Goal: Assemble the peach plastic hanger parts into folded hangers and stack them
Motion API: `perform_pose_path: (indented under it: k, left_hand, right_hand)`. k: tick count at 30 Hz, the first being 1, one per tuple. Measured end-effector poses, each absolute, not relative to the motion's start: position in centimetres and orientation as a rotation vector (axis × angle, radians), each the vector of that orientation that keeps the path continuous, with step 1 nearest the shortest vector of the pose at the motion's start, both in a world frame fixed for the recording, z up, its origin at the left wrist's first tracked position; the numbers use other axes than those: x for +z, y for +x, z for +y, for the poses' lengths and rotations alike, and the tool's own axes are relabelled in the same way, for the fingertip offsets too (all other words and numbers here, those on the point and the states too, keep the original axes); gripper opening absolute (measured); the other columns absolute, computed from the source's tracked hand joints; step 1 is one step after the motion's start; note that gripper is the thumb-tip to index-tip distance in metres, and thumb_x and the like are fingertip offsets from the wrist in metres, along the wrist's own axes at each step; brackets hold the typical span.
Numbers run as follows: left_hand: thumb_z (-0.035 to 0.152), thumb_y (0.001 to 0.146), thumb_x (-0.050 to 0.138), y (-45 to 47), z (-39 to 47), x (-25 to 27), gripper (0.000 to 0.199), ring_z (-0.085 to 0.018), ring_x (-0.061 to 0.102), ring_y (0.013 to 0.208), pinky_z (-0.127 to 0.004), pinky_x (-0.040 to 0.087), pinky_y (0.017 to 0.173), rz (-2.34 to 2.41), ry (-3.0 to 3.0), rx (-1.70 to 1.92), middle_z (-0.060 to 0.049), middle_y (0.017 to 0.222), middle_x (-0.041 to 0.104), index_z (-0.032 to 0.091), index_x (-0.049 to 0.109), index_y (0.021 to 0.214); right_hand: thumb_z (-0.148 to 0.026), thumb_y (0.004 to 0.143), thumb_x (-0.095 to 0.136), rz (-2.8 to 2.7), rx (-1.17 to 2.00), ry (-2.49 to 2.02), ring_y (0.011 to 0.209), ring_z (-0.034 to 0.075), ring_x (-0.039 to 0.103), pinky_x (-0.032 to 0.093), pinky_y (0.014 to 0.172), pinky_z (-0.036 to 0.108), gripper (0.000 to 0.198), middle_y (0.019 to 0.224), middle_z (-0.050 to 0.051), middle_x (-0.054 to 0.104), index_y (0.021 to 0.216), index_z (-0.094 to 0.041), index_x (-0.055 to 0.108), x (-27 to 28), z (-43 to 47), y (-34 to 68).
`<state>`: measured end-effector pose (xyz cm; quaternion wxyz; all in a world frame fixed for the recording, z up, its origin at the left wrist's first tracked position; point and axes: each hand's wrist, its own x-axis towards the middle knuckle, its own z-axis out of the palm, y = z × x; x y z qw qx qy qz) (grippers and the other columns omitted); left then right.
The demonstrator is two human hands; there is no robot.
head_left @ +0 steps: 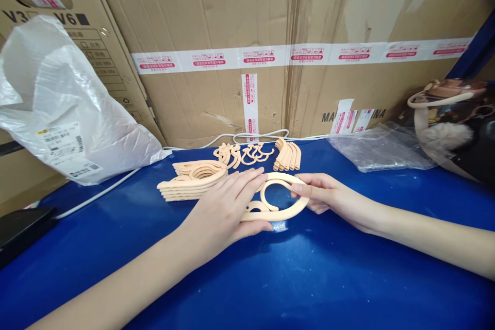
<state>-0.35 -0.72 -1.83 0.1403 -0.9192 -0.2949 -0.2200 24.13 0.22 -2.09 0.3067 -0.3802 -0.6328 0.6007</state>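
Note:
Both hands are on a cream plastic folding hanger (288, 212), held just above or on the blue table. My left hand (232, 201) lies over its left part, fingers on top and thumb along the near edge, hiding much of it. At the rounded right end, my right hand (319, 193) pinches the rim between thumb and fingers. A curved hook piece shows inside the frame. Left of my left hand is a neat stack of similar folded hangers (185, 185), partly covered by that hand.
Behind the hands lie loose hooks (253, 153) and a bundle of curved hanger arms (288, 154). A white cable runs along large cardboard boxes (212, 98). A white plastic parcel (69, 108) stands left, a dark flat object (23, 234) nearer. Clear plastic (379, 147) and a bag (460, 129) are right.

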Motion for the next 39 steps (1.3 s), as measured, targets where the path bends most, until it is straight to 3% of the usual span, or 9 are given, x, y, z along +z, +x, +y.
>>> perform_pose_path:
  k: [4,8,10,12,15,18,24,34,39]
  left_hand:
    - [0.038,0.085,0.059,0.3,-1.9,-1.6,0.057,-0.031,0.058,0.113,-0.044,0.051,0.092,-0.854,-2.644,-0.598,-0.018,0.127,0.057,0.008,0.041,0.130]
    - [0.033,0.080,0.057,0.5,-2.6,0.4,0.056,-0.031,0.060,0.106,-0.042,0.053,0.087,-0.850,-2.599,-0.623,-0.017,0.122,0.060,0.008,0.043,0.128]
    - [0.033,0.080,0.057,-0.5,-2.2,2.3,0.055,-0.029,0.058,0.111,-0.040,0.051,0.090,-0.893,-2.595,-0.626,-0.015,0.124,0.059,0.012,0.044,0.129]
    - [0.036,0.080,0.058,-2.2,-1.1,4.3,0.053,-0.026,0.061,0.105,-0.036,0.053,0.085,-1.028,-2.652,-0.609,-0.009,0.121,0.060,0.019,0.046,0.129]
    - [0.045,0.078,0.061,-5.7,0.8,5.9,0.051,-0.027,0.062,0.103,-0.037,0.051,0.088,-1.277,-2.636,-0.683,-0.004,0.119,0.063,0.024,0.053,0.124]
    - [0.052,0.084,0.055,-8.8,2.2,5.6,0.050,-0.026,0.061,0.105,-0.041,0.048,0.092,-1.566,-2.560,-0.674,0.000,0.118,0.065,0.022,0.055,0.124]
    - [0.060,0.084,0.053,-11.6,3.9,3.6,0.054,-0.025,0.060,0.106,-0.044,0.046,0.094,-1.700,-2.591,-0.608,0.003,0.122,0.063,0.022,0.056,0.123]
    - [0.048,0.090,0.048,-10.7,3.3,3.5,0.044,-0.022,0.062,0.103,-0.038,0.048,0.091,-1.603,-2.658,-0.512,0.002,0.120,0.064,0.021,0.055,0.125]
    - [0.060,0.072,0.059,-11.5,4.5,3.6,0.067,-0.024,0.058,0.112,-0.035,0.045,0.097,-1.755,-2.704,-0.357,0.000,0.131,0.058,0.024,0.053,0.129]
  right_hand:
    - [-0.053,0.082,0.063,-1.753,1.568,-0.986,0.051,0.007,0.023,0.017,0.046,0.022,0.039,0.059,-0.007,0.031,0.078,-0.015,0.054,-1.9,0.2,23.9]
    - [-0.062,0.094,0.032,-1.828,1.423,-0.990,0.047,0.010,0.039,0.029,0.046,0.024,0.057,0.051,-0.002,0.045,0.068,-0.015,0.054,-1.7,0.4,24.1]
    - [-0.058,0.097,0.026,-1.962,1.221,-0.986,0.057,0.013,0.052,0.039,0.053,0.026,0.059,0.061,0.003,0.057,0.072,-0.015,0.058,-1.6,0.6,24.3]
    - [-0.049,0.097,0.038,-2.213,0.915,-0.933,0.080,0.017,0.060,0.046,0.073,0.031,0.044,0.085,0.007,0.066,0.089,-0.016,0.065,-1.6,0.7,24.6]
    - [-0.040,0.094,0.052,-2.549,0.501,-0.813,0.116,0.022,0.052,0.038,0.100,0.040,0.033,0.125,0.009,0.058,0.121,-0.022,0.060,-1.8,0.6,24.9]
    - [-0.042,0.094,0.052,-2.711,0.326,-0.767,0.130,0.025,0.041,0.032,0.106,0.046,0.042,0.143,0.011,0.044,0.132,-0.024,0.052,-2.2,0.5,24.9]
    - [-0.043,0.095,0.049,-2.757,0.265,-0.789,0.132,0.024,0.039,0.032,0.107,0.046,0.045,0.146,0.010,0.041,0.135,-0.024,0.049,-2.5,0.5,24.8]
    - [-0.042,0.095,0.049,-2.765,0.245,-0.785,0.130,0.023,0.040,0.033,0.107,0.044,0.044,0.144,0.010,0.043,0.134,-0.022,0.050,-2.5,0.5,24.9]
    - [-0.043,0.095,0.049,-2.762,0.231,-0.775,0.130,0.023,0.041,0.034,0.106,0.043,0.044,0.144,0.010,0.044,0.134,-0.022,0.050,-2.5,0.6,24.9]
